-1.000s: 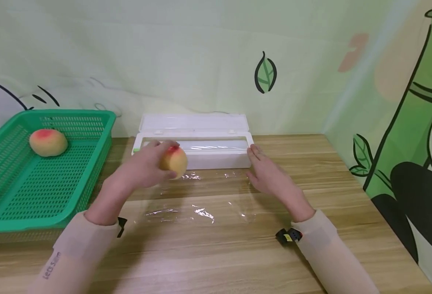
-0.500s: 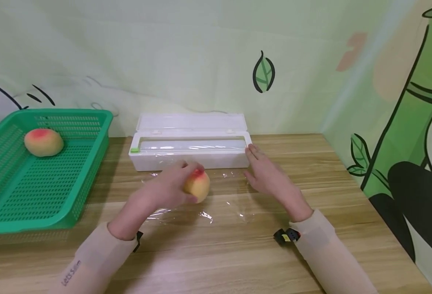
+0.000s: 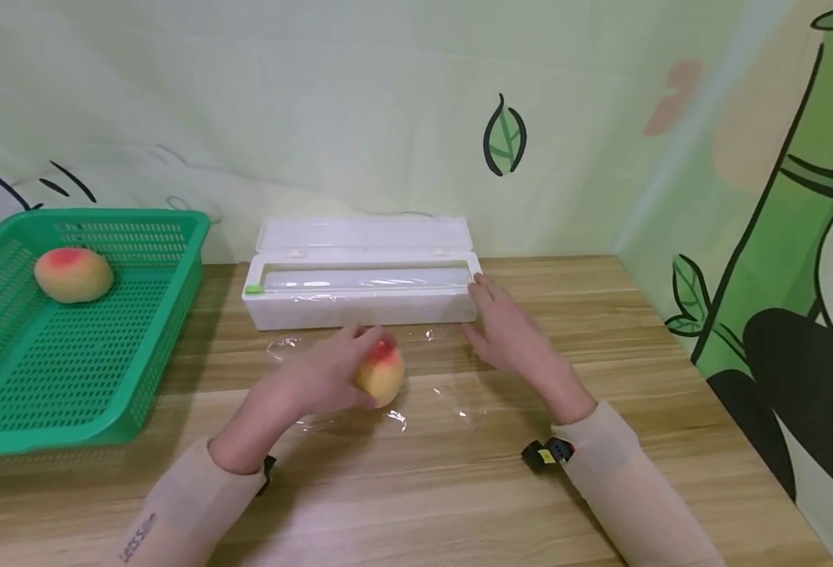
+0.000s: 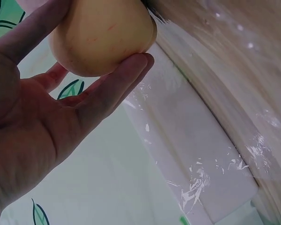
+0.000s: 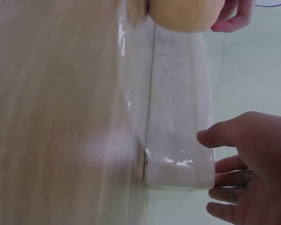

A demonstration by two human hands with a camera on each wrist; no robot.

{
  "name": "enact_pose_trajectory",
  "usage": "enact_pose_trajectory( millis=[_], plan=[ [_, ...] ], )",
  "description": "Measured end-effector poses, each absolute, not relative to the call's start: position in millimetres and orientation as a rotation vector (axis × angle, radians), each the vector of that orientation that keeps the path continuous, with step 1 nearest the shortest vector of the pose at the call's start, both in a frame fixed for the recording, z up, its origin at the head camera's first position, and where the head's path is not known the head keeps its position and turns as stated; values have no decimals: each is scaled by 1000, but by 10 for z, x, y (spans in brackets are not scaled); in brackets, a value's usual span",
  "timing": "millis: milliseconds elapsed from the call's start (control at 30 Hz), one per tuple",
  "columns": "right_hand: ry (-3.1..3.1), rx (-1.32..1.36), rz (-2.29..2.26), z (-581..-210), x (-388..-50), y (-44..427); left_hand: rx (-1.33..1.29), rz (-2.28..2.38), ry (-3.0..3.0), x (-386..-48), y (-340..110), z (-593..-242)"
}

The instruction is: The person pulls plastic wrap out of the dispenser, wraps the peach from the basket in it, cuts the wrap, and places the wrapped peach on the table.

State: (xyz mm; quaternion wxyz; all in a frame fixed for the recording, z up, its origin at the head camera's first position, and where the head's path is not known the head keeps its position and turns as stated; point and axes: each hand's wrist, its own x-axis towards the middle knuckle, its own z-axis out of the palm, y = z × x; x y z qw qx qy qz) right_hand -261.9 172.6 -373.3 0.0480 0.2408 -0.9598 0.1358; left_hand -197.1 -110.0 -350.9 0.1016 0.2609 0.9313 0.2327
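Note:
My left hand (image 3: 324,370) grips a yellow peach (image 3: 381,376) with a red top, thumb and fingers curled round its sides. The peach (image 4: 105,37) fills the upper part of the left wrist view. Beneath it, a sheet of clear plastic wrap (image 3: 452,394) lies over the wood, running out from the white dispenser box (image 3: 360,309). That box has its lid raised, and a roll of wrap (image 3: 374,279) shows inside. My right hand (image 3: 512,331) rests at the box's right front corner; in the right wrist view its fairly straight fingers (image 5: 229,180) touch the box end.
A green plastic basket (image 3: 143,346) stands at the left with another peach (image 3: 74,276) in it. Behind the box hangs a pale printed backdrop (image 3: 360,118). The wooden table (image 3: 416,496) stretches in front, its right edge meeting the printed wall.
My left hand has carried the peach right and toward me, from in front of the dispenser box down over the wrap. My right hand stays at the box corner. The head view shifted slightly.

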Motion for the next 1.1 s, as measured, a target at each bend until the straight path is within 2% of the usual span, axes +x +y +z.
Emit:
enact_pose_trajectory(
  millis=[500,733,867,1100],
  plan=[
    [-2874,683,479,-3746,-2710,1725,767,639,2699,-1964,-1108,-3480],
    [-2881,716,445,-3733,-2724,1751,762,742,2670,-1992,-1265,-3385],
    [-2891,721,406,-3719,-2726,1749,594,777,2829,-2066,-1418,-3303],
    [-2897,741,342,-3719,-2728,1733,90,657,3030,-2257,-1736,-3324]
  ],
)
